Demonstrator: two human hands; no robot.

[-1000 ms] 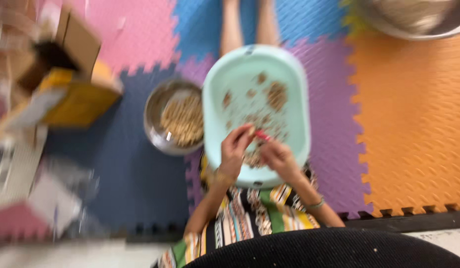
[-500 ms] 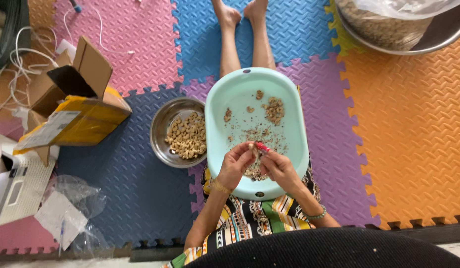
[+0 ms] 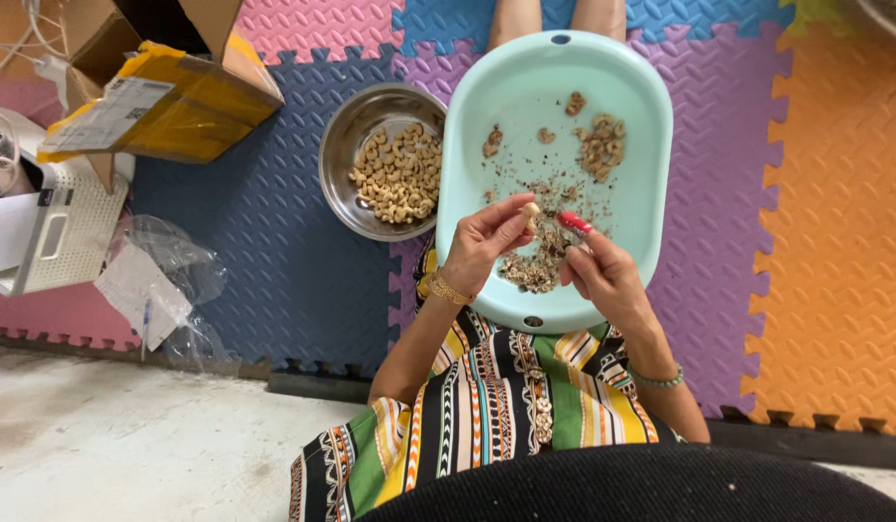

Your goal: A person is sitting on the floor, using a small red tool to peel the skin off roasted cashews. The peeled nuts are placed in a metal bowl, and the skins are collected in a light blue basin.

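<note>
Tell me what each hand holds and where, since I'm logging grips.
The left hand pinches a nut between its fingertips. The right hand holds a red-handled tool by its handle; its tip is too small to make out.

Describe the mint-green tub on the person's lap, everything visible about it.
The mint-green tub is an oval, shallow basin, apparently plastic, with a smooth rim and a small hole at each end. It rests on the person's lap over the striped dress and the foam mats. Inside lie a few whole nuts near the far side and a scatter of brown skins and crumbs toward the near end. Both hands, left hand and right hand, work above it. The steel bowl sits against its left rim.
</note>
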